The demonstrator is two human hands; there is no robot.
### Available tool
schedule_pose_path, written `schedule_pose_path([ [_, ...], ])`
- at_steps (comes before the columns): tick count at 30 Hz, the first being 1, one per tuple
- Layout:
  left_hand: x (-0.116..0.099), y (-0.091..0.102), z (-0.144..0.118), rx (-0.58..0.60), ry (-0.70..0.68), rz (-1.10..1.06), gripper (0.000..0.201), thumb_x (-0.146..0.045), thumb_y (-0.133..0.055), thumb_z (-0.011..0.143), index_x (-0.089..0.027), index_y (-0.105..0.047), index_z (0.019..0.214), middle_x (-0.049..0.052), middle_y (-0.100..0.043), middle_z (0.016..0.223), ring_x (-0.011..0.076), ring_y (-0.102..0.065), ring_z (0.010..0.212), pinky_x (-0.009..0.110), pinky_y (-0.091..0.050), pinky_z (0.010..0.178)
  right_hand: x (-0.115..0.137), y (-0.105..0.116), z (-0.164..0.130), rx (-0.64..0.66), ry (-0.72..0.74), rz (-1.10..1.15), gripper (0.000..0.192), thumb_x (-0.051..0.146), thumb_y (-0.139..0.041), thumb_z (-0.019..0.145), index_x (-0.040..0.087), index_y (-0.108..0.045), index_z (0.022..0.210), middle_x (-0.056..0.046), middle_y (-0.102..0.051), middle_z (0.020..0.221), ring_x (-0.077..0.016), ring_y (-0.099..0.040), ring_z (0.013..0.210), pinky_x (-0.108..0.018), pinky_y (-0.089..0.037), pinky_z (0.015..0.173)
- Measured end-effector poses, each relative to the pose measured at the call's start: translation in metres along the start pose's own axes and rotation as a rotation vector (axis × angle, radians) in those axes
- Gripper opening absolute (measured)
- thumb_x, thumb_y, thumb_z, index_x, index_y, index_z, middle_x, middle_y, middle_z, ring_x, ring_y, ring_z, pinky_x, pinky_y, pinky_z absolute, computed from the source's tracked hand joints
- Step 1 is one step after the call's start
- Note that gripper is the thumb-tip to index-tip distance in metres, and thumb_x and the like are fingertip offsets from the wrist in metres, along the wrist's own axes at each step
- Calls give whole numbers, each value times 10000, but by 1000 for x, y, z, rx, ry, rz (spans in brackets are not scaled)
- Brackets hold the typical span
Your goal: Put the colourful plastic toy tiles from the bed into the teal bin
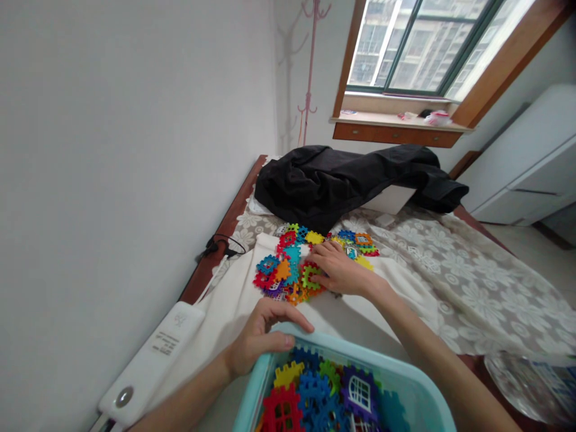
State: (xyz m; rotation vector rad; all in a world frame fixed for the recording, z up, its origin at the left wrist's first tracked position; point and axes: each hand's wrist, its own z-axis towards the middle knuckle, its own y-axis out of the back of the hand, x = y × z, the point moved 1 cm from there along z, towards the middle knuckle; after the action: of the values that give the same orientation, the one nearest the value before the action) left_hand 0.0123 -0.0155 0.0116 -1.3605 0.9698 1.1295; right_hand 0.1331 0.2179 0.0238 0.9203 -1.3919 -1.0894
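Note:
My left hand [263, 330] is closed on the near-left corner rim of a light blue plastic bin [364, 352], thumb inside and fingers along the edge. Colourful toothed plastic building pieces fill part of the bin, among them a red window piece [283, 409] and a purple one [360, 393]. Beyond it, my right hand [337, 267] reaches palm down over a loose pile of similar pieces, fingers bent and apart from the thumb. A lime green square piece [310, 277] lies by its thumb. Orange [282, 270] and turquoise [293, 258] pieces lie left of it. The fingers partly cover the pile.
The pile lies on a white cloth [243, 282] over a floral tablecloth [486, 288]. Black fabric [342, 180] is heaped behind. At left are a white box-shaped device [153, 360] and a black cable [220, 245]. A clear plastic container [526, 384] stands at lower right.

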Motion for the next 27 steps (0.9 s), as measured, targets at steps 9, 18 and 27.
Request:
schedule_pose_path([
  [9,0,0,0,-9,21,-2,282,-307,-824,759,-272,-845,1038,12,-796,1006,177,-669,909,253,-476,811,-4,26,-7,2,0,291,169,181,-629,1000,194,-680,1161,-92,-753,1101,-255,-672,1035,-383,-478,948],
  [18,1,1,-1,-7,29,21,301,-329,-821,749,-242,-847,1037,42,-791,1005,199,-660,893,273,-479,787,-4,9,-9,145,-59,35,435,161,-639,950,174,-627,1385,-125,-707,1115,-293,-683,1060,-398,-515,917],
  [27,-6,-9,-2,-93,78,-35,287,-334,-837,711,-238,-854,980,41,-772,942,209,-652,902,277,-484,791,1,10,-11,106,-33,62,267,80,-656,852,192,-647,1095,-113,-659,1181,-279,-606,1098,-406,-496,951],
])
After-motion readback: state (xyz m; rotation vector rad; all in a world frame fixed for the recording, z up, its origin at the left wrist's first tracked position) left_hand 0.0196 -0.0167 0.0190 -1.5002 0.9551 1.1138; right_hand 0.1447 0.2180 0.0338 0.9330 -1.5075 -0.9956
